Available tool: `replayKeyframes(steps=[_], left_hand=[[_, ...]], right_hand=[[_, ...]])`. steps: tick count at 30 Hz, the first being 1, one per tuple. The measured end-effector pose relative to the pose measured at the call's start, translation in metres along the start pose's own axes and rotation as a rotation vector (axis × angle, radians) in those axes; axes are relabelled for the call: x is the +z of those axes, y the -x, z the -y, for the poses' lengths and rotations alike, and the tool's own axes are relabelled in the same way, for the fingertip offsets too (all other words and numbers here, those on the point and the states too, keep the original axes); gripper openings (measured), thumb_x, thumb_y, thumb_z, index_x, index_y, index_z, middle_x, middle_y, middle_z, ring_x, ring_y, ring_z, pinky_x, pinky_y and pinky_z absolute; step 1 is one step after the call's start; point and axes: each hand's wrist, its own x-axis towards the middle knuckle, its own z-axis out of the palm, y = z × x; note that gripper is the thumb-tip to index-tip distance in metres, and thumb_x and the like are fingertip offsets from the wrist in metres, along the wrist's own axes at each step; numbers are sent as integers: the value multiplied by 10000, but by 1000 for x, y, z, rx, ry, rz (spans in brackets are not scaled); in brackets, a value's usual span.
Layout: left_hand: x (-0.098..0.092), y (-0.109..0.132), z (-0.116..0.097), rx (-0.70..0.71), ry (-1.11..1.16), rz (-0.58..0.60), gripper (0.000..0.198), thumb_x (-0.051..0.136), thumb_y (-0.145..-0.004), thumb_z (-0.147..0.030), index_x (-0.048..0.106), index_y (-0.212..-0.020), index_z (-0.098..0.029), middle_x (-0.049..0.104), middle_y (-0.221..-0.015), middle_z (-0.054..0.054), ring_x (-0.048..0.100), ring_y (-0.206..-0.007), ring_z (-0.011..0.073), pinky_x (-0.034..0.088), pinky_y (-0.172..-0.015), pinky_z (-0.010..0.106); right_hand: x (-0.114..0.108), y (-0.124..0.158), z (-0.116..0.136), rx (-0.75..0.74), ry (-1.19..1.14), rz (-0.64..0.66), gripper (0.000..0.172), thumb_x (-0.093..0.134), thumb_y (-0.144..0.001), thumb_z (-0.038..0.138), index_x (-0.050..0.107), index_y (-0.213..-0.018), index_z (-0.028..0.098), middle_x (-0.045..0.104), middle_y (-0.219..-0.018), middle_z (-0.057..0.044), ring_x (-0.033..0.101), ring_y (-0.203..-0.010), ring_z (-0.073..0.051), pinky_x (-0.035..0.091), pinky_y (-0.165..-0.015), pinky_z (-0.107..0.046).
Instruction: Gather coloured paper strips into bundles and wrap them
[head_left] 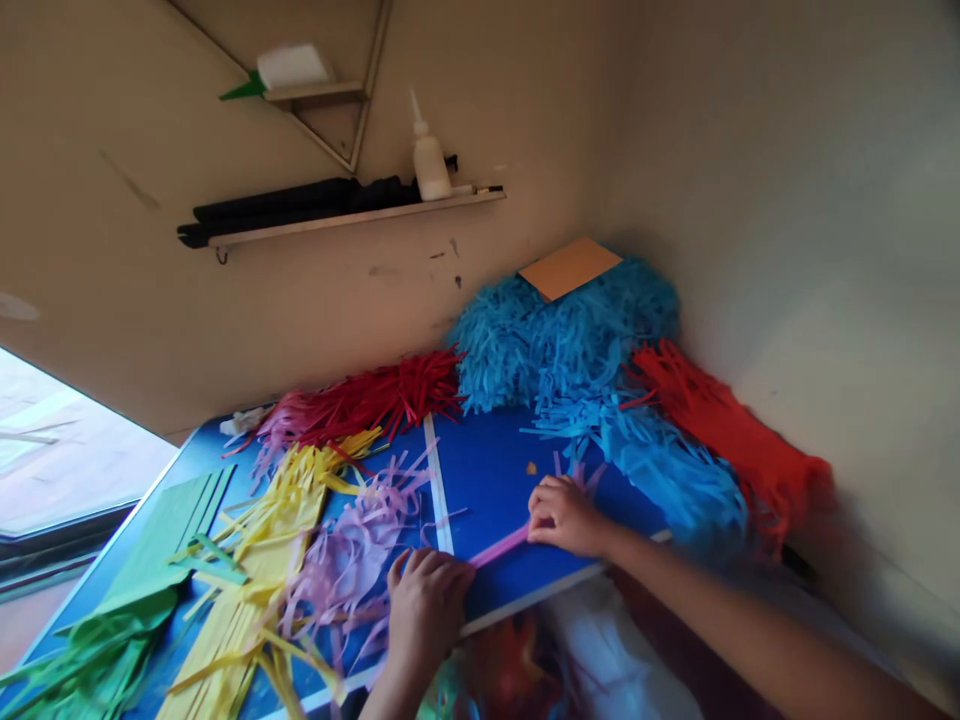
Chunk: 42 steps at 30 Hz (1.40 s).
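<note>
Pinching a folded pink strip [499, 547] at lower centre, the left hand [426, 598] and right hand [564, 515] pull it taut. Judging by its thinness, a harder tug could tear it.

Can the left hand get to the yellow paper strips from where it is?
Probably yes. The left hand presses on the pink strip at the table's near edge, and the yellow strips lie just beyond the lilac strips beside it. Only loose paper lies between, nothing solid.

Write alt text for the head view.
Two hands, left hand and right hand, press a pink paper strip flat on a blue table. Fringed paper piles in green, yellow, lilac, red and blue surround it.
</note>
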Motion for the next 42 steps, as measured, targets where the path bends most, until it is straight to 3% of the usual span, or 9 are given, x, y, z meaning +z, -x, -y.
replayKeyframes(steps=[12,15,17,20,25,29,35,39,42], left_hand=[[1,-18,-14,-15,-182,39,246,551,-897,-309,677,-703,-226,693,-765,28,616,-874,243,348,-899,464],[-2,-18,-12,28,-200,31,157,563,-892,-259,703,-825,-236,700,-889,40,603,-949,248,332,-962,479],[-5,-17,-11,103,-207,37,213,562,-877,-163,717,-937,-295,701,-990,22,588,-1025,245,297,-1023,495],[-7,-17,-11,255,-256,34,375,556,-842,-60,733,-934,-378,703,-999,-8,574,-1058,263,256,-1057,562],[-6,-21,-18,347,-279,-45,270,608,-825,-98,737,-866,-331,705,-943,1,579,-1046,271,233,-1085,602],[-2,-23,-26,320,-247,-108,61,663,-824,-212,711,-824,-249,706,-884,14,592,-1041,256,195,-1133,561],[15,-21,-25,272,-234,-217,155,614,-864,-167,692,-765,-257,713,-830,-12,601,-1012,224,235,-1100,498],[19,-13,-18,255,-227,-201,176,607,-872,-142,699,-806,-277,724,-844,-16,601,-1017,227,246,-1075,490],[15,-8,-11,240,-192,-146,192,616,-862,-136,712,-867,-303,733,-875,-10,601,-1008,247,285,-1028,501]], right_hand=[[-7,-15,10,160,100,107,120,727,-755,219,709,-637,205,706,-812,-2,589,-858,-182,351,-730,-307],[-11,-15,14,175,122,97,40,737,-745,230,719,-725,200,708,-859,-24,573,-890,-205,345,-766,-331],[-14,-14,18,99,136,86,47,736,-769,230,734,-816,226,710,-947,-31,546,-997,-232,321,-853,-377],[-11,-13,22,-215,181,68,40,707,-846,281,740,-867,286,707,-1007,-7,489,-1096,-245,233,-959,-457],[6,-18,23,-530,369,7,200,580,-931,220,690,-764,209,690,-815,-16,500,-959,-212,228,-952,-465],[8,-22,22,-468,355,13,196,584,-919,250,684,-761,191,686,-813,-29,503,-904,-204,268,-916,-445],[18,-17,34,-405,353,-114,78,615,-897,251,673,-871,207,688,-984,-33,489,-1031,-233,194,-1026,-506],[28,-6,29,-451,441,-191,211,507,-937,114,643,-792,184,664,-800,-27,500,-927,-205,221,-1025,-464],[21,2,13,-383,353,-187,177,550,-943,159,672,-824,209,686,-837,-15,514,-940,-199,243,-993,-452]])
